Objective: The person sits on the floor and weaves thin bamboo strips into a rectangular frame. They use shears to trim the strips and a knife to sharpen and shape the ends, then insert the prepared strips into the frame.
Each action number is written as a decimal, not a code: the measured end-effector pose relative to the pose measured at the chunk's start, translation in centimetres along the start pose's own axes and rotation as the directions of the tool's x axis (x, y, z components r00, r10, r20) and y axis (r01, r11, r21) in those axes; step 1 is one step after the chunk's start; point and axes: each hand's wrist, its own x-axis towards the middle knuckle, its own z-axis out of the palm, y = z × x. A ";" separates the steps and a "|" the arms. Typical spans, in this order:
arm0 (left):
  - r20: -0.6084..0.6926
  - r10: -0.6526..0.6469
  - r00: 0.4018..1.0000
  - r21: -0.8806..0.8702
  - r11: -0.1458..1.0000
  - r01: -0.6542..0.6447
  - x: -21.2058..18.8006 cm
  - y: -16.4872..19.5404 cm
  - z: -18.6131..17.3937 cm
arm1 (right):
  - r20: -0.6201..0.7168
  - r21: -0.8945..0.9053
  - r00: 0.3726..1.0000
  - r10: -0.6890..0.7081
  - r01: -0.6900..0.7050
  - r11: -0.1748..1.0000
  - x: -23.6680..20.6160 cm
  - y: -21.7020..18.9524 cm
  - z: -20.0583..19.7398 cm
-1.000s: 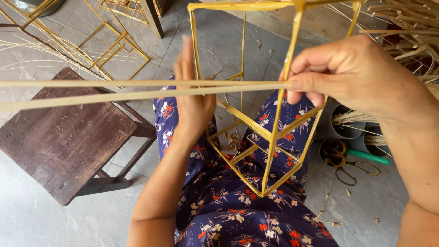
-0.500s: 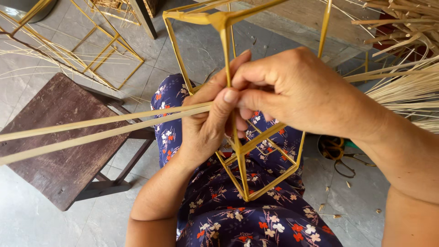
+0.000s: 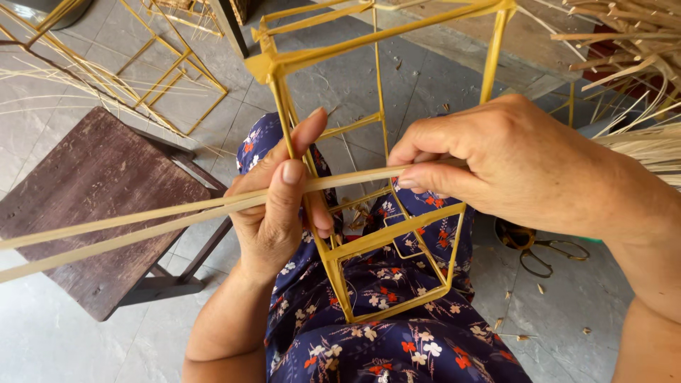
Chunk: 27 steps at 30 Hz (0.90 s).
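Grey tiled floor (image 3: 57,340), littered with bamboo offcuts. Dark wooden stool (image 3: 92,191) at left, beside the lap. Box-shaped bamboo frame (image 3: 376,241) resting tilted on lap, on blue floral dress (image 3: 397,347). Left hand (image 3: 280,206) wrapped round one upright of frame, thumb pressing two long thin bamboo strips (image 3: 128,230) against it. Right hand (image 3: 511,167) pinching near end of same strips between thumb and forefinger, just right of the upright. Strips running off to left edge, over stool. Scissors (image 3: 543,248) on floor at right, partly hidden behind right wrist. More frames (image 3: 163,71) on floor, upper left. Loose strip bundle (image 3: 638,64) upper right.
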 end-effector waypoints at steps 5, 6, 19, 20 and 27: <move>-0.094 -0.024 0.995 -0.080 0.997 0.017 -0.1 -0.6 -1.4 | -0.101 -0.074 0.989 -0.111 0.104 0.992 -1.1 1.4 -1.2; -0.083 -0.007 0.997 -0.111 0.994 -0.003 -0.2 -0.7 -1.6 | -0.107 -0.093 0.990 -0.088 0.078 0.993 -1.2 1.8 -1.3; -0.157 0.084 0.984 -0.168 0.980 -0.110 -1.2 -2.6 -2.8 | -0.181 0.005 0.984 0.004 -0.003 1.000 -2.9 4.3 -1.8; -0.153 0.091 0.984 -0.162 0.980 -0.116 -1.2 -2.6 -2.8 | -0.188 -0.002 0.982 0.014 -0.015 1.000 -2.9 4.4 -1.8; -0.168 0.114 0.979 -0.153 0.978 -0.140 -1.3 -3.0 -2.9 | -0.217 -0.045 0.974 0.060 -0.072 0.996 -3.3 4.7 -1.6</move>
